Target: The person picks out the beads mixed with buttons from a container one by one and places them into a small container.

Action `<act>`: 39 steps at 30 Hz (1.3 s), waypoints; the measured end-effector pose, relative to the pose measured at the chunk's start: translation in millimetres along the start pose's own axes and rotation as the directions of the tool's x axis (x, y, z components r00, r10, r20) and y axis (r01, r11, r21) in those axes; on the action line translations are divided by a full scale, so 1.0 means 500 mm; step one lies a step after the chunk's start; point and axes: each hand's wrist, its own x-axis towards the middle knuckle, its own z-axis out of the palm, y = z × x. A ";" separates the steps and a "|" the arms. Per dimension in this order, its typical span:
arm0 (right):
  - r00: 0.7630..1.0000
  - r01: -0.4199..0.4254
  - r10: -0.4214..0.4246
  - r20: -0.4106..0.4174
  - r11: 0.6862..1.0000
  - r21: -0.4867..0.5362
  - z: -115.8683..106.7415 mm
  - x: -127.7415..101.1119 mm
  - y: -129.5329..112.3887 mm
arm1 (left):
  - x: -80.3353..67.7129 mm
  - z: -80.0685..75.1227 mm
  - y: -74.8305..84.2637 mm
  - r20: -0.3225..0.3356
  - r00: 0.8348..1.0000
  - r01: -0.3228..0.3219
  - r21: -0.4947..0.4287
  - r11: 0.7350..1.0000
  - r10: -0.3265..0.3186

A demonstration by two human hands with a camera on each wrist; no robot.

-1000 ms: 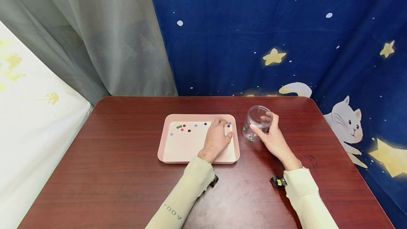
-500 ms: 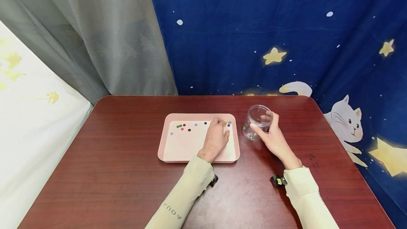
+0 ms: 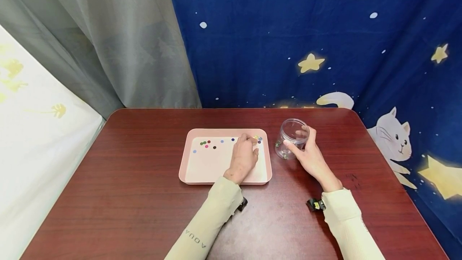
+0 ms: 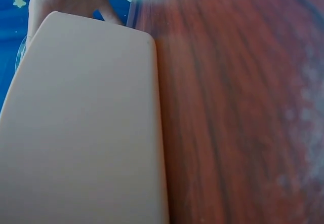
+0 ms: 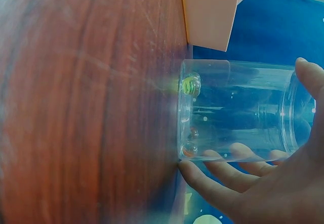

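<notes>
In the head view, my left hand [image 3: 244, 156] reaches over the right half of a pink tray [image 3: 184, 163] with a white floor. Its fingers are bent near small round pieces in the far right corner: a yellow one [image 3: 256, 137], a light blue one [image 3: 260, 139] and a dark blue one [image 3: 259, 142]. Thumb and forefinger look apart, though the palm side is hidden. My right hand [image 3: 313, 159] grips a clear lidless jar [image 3: 288, 156] standing right of the tray. Glass marbles [image 5: 191, 85] with coloured swirls lie at its bottom in the right wrist view.
More small round coloured pieces, several in all, lie across the tray's far left part, among them a black one [image 3: 215, 147] and a pink one [image 3: 206, 146]. The dark red wooden table [image 3: 126, 196] bears everything. Curtains [image 3: 252, 51] hang behind it.
My left hand's fingers have drawn slightly left and its thumb closer to them, so the yellow piece in the corner now shows. The right hand and jar have stayed put.
</notes>
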 end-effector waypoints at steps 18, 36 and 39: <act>1.000 -0.002 0.002 -0.003 1.000 0.000 0.001 0.000 0.001 | 0.002 -0.001 -0.008 -0.009 1.000 0.008 -0.003 1.000 -0.008; 1.000 -0.006 0.006 0.005 1.000 0.001 -0.001 -0.002 -0.002 | 0.002 0.000 -0.012 -0.038 0.999 -0.003 0.063 0.998 0.005; 1.000 -0.007 0.007 0.005 1.000 0.000 -0.001 -0.001 -0.002 | 0.002 0.000 -0.012 -0.032 0.999 0.001 0.085 0.996 0.002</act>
